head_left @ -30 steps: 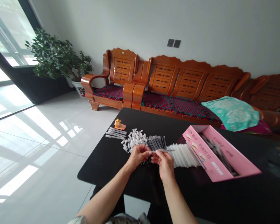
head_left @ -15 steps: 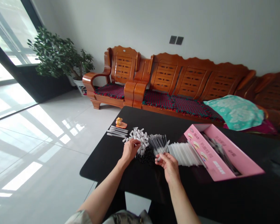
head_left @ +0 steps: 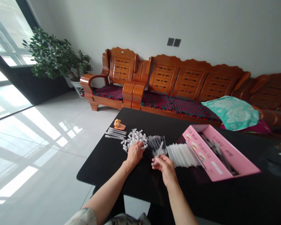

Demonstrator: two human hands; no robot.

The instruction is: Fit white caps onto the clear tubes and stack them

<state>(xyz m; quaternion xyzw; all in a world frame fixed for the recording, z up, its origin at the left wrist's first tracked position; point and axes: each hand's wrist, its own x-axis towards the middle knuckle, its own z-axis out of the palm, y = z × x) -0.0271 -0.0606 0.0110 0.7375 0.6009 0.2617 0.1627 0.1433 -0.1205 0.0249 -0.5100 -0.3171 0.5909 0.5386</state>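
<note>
My right hand (head_left: 165,167) holds a slim white pen (head_left: 158,153) between thumb and fingers, its tip end pointing up and away. My left hand (head_left: 135,153) is curled down at the near edge of a pile of small white caps (head_left: 132,136), next to a heap of small black parts (head_left: 146,157). Its fingertips are bent together; whatever they may pinch is hidden. Beyond my right hand lies a bundle of thin refills (head_left: 155,142). To the right is a row of translucent white pen barrels (head_left: 182,154).
Several assembled pens (head_left: 115,133) lie at the left of the black table (head_left: 100,162), near a small yellow figure on an orange base (head_left: 118,124). A pink box (head_left: 208,156) with dark contents stands right. A wooden sofa (head_left: 164,75) is behind.
My left hand has shifted right and nearer, from the white caps toward the black parts. The right hand has moved slightly left, and the pen now stands steeper. The view has turned a little.
</note>
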